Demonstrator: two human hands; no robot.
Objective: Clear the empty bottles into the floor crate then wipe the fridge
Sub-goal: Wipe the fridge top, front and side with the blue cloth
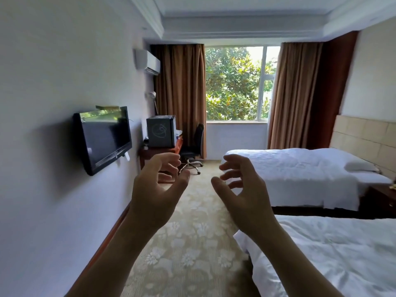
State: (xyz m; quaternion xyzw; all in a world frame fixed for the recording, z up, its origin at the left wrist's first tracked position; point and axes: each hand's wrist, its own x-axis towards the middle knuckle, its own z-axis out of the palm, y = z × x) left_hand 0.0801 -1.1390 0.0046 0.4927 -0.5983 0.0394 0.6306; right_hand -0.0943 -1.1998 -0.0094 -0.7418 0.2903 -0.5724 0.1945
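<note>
A small grey mini fridge (160, 131) stands on a wooden desk (159, 150) at the far end of the room, against the left wall. Its door is closed. My left hand (158, 185) and my right hand (237, 189) are raised in front of me, palms facing each other, fingers loosely curled and holding nothing. Both hands are far from the fridge. No bottles and no crate show in the head view.
A wall TV (102, 139) juts out on the left. An office chair (192, 146) stands by the desk. Two white beds (300, 172) (332, 254) fill the right side. A carpeted aisle (192, 232) runs between the wall and the beds toward the window (237, 82).
</note>
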